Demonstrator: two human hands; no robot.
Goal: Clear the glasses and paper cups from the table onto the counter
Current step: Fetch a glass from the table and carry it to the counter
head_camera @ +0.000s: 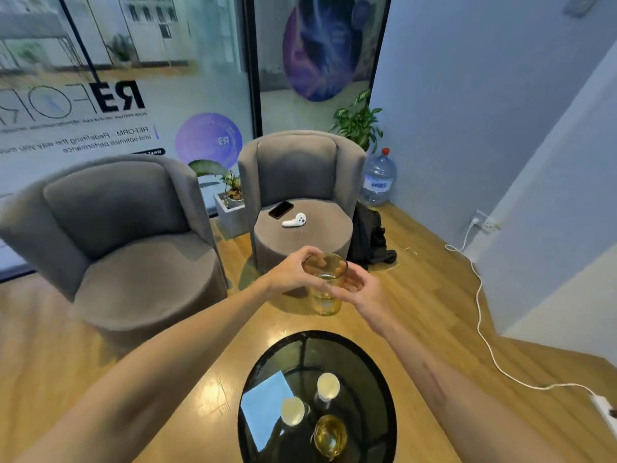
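Observation:
A yellow-tinted drinking glass (325, 297) is held up in the air, well above the round black glass table (374, 372). My left hand (290, 272) wraps its rim from the left. On the right side my right hand (359, 285) touches it, fingers curled around its upper part. On the table stand two white paper cups (328, 385) (292, 411) and another yellow glass (330, 436) near the front edge. No counter is in view.
Two grey armchairs (140, 248) (302, 195) stand beyond the table; a phone (280, 209) and a white controller (294, 220) lie on the right one. A black bag (370, 238), a water jug (378, 180), plants and a white cable (480, 315) are at the right.

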